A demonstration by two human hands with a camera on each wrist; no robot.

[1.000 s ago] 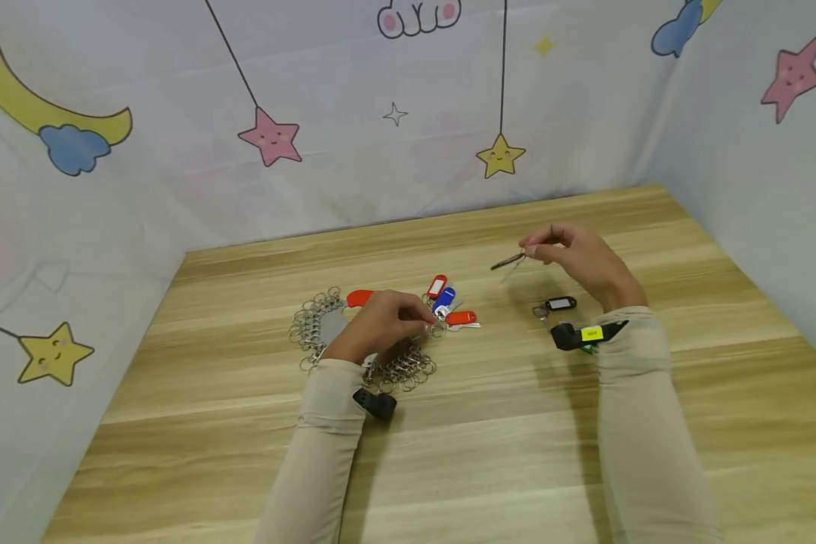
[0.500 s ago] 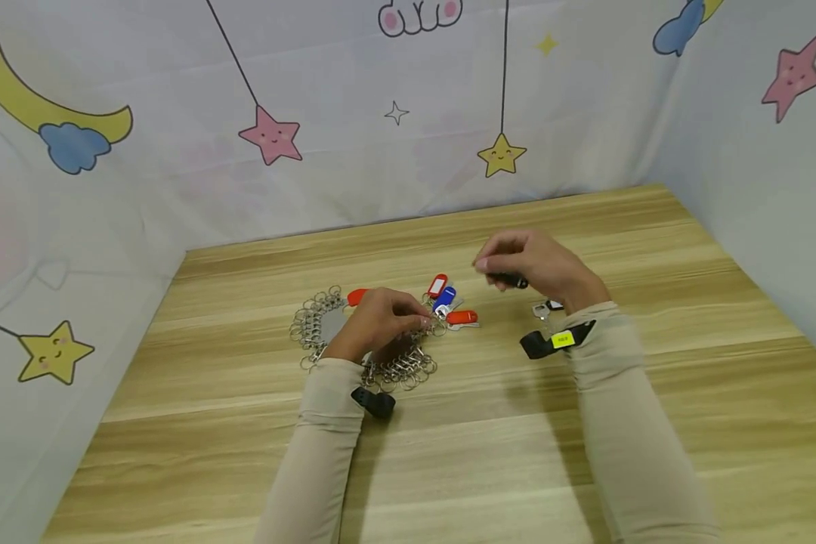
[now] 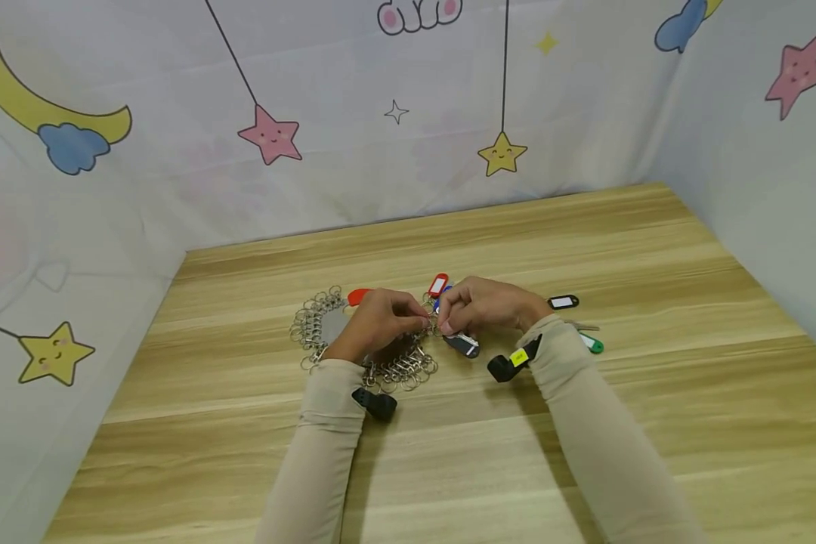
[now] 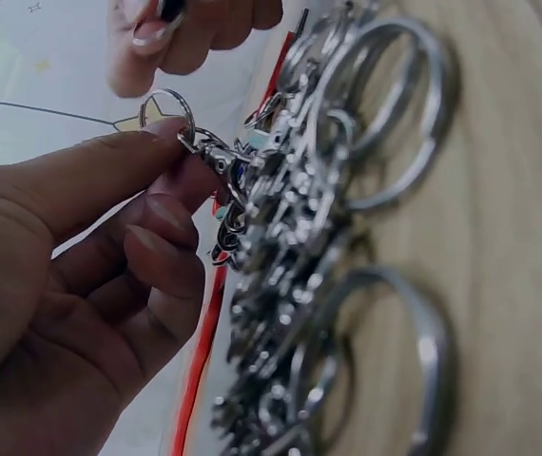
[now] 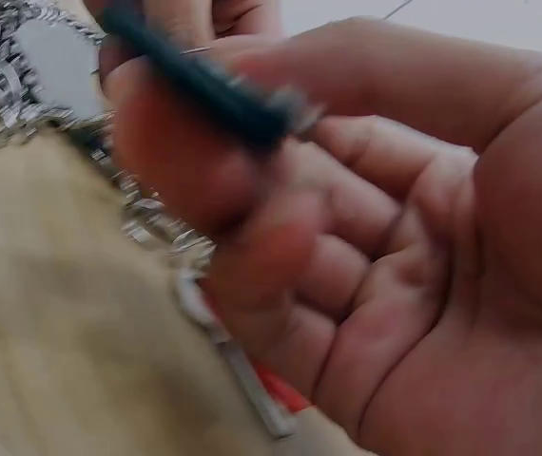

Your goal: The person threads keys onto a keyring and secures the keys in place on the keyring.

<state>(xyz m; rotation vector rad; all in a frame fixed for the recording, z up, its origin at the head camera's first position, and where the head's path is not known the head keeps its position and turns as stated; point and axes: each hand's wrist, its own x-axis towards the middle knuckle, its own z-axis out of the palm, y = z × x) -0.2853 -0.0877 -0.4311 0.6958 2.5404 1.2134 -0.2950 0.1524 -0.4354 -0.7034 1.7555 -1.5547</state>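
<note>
Thumb and fingertips of my left hand (image 3: 381,321) pinch a small metal split ring (image 4: 191,116) on a swivel clasp (image 4: 220,161). That clasp is among many rings and clasps (image 3: 404,370) around a flat grey piece (image 3: 333,323) with a red part (image 3: 358,297). Close against the left fingertips, my right hand (image 3: 493,304) pinches a key with a black key tag (image 3: 464,346), which hangs below its fingers. The tag (image 5: 204,90) is blurred in the right wrist view. Behind the right hand lie a red key tag (image 3: 438,284) and a partly covered blue one.
To the right, past the right wrist, lie a black key tag with a white label (image 3: 563,301), a key (image 3: 586,327) and a green tag (image 3: 591,343). The wooden table (image 3: 408,468) meets printed cloth walls (image 3: 353,181) at the back and sides.
My right hand has moved left and down from the table's right side, bringing the key with the black tag up to the left fingertips. The left hand has stayed in place.
</note>
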